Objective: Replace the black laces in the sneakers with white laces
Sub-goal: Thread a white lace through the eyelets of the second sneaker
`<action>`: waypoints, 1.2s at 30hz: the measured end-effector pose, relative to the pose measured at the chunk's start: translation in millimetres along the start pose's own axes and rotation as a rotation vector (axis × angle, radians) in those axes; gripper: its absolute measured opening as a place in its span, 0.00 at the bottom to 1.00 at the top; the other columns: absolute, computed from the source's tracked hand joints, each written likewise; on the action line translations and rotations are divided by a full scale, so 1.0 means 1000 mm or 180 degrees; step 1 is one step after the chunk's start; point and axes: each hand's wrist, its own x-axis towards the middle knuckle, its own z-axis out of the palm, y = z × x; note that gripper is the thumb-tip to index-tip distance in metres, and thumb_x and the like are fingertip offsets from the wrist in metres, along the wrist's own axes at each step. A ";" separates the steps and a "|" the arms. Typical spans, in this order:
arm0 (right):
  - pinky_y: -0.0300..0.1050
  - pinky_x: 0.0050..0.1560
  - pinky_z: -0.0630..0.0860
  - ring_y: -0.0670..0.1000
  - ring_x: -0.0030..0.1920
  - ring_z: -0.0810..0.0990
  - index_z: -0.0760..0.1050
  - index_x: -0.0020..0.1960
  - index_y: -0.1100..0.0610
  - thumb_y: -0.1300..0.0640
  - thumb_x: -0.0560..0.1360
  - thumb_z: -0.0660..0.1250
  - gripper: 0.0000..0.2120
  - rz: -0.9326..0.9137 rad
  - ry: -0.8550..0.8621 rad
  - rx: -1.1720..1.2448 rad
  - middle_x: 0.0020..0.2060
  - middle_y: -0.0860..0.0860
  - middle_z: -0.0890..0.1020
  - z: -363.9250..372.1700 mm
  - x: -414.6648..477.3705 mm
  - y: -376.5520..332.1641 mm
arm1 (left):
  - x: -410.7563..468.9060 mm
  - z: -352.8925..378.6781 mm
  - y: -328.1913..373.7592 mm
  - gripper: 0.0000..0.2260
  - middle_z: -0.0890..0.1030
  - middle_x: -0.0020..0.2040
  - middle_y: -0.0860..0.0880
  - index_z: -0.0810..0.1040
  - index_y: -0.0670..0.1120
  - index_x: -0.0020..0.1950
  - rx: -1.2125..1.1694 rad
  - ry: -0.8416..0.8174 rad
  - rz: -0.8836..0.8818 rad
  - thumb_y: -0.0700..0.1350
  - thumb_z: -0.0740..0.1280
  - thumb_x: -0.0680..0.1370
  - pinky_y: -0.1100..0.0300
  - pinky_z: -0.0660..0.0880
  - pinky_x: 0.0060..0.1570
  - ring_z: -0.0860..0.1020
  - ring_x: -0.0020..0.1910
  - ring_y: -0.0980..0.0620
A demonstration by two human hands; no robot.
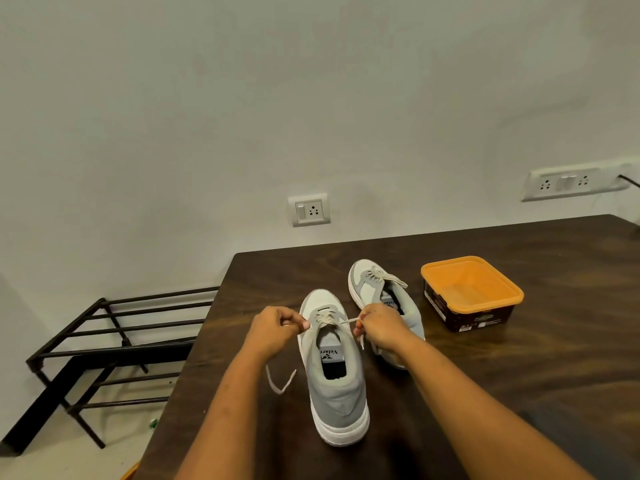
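Both sneakers stand on the dark table (519, 375), toes away from the person. The far sneaker (375, 292) already wears a white lace, bunched in what looks like a bow. The near sneaker (332, 372) is threaded with its white lace (325, 319) too, so I'd judge only the tightening and tying is left (nearly home). The left hand (273, 329) and right hand (379, 325) are apart, one on each side of the tongue, each pinching a strand. A loose lace end (280, 381) trails on the table. No black lace shows anywhere. The right arm hides the far sneaker's heel, and I can't tell whether a knot is started
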 end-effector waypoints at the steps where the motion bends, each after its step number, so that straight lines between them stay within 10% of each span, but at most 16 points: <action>1: 0.63 0.48 0.77 0.66 0.45 0.80 0.73 0.31 0.59 0.69 0.70 0.55 0.13 -0.0002 0.0002 0.0034 0.36 0.61 0.78 0.001 0.001 0.001 | 0.000 -0.001 -0.001 0.08 0.76 0.23 0.58 0.84 0.50 0.37 0.0047 0.0032 -0.0027 0.40 0.71 0.74 0.58 0.72 0.38 0.70 0.29 0.58; 11: 0.57 0.56 0.76 0.58 0.44 0.79 0.72 0.31 0.57 0.69 0.74 0.58 0.15 0.0188 -0.0009 0.0092 0.35 0.55 0.78 -0.004 0.001 -0.001 | 0.000 -0.006 -0.007 0.10 0.82 0.40 0.51 0.79 0.53 0.36 0.0538 0.0268 -0.0120 0.43 0.67 0.77 0.55 0.77 0.43 0.76 0.36 0.52; 19: 0.33 0.30 0.70 0.47 0.33 0.75 0.71 0.34 0.61 0.71 0.77 0.52 0.16 -0.0125 -0.0167 -0.0308 0.38 0.58 0.80 -0.013 -0.008 -0.008 | -0.002 -0.007 -0.009 0.09 0.81 0.38 0.53 0.79 0.54 0.36 0.0509 0.0280 -0.0057 0.45 0.68 0.76 0.61 0.73 0.38 0.76 0.37 0.54; 27: 0.44 0.55 0.70 0.53 0.57 0.71 0.79 0.54 0.55 0.58 0.80 0.59 0.10 -0.1462 -0.0089 -0.2294 0.53 0.51 0.71 -0.026 -0.011 -0.028 | -0.001 -0.017 0.011 0.02 0.83 0.39 0.44 0.83 0.52 0.39 -0.0511 0.0211 0.0448 0.47 0.73 0.72 0.55 0.75 0.47 0.76 0.40 0.49; 32: 0.44 0.43 0.74 0.53 0.52 0.72 0.72 0.58 0.54 0.61 0.78 0.62 0.10 -0.2275 0.0779 -0.2970 0.55 0.52 0.69 -0.012 -0.025 -0.049 | -0.002 -0.003 0.041 0.11 0.71 0.25 0.52 0.82 0.49 0.51 -0.0084 -0.0265 0.0599 0.47 0.75 0.70 0.54 0.76 0.46 0.71 0.31 0.53; 36: 0.47 0.42 0.76 0.53 0.46 0.77 0.66 0.56 0.53 0.58 0.78 0.62 0.08 -0.2165 0.0795 -0.2630 0.51 0.53 0.75 -0.007 -0.024 -0.056 | -0.004 0.018 0.063 0.02 0.72 0.26 0.51 0.81 0.46 0.41 0.0555 -0.0133 0.0742 0.44 0.71 0.73 0.62 0.67 0.32 0.69 0.27 0.56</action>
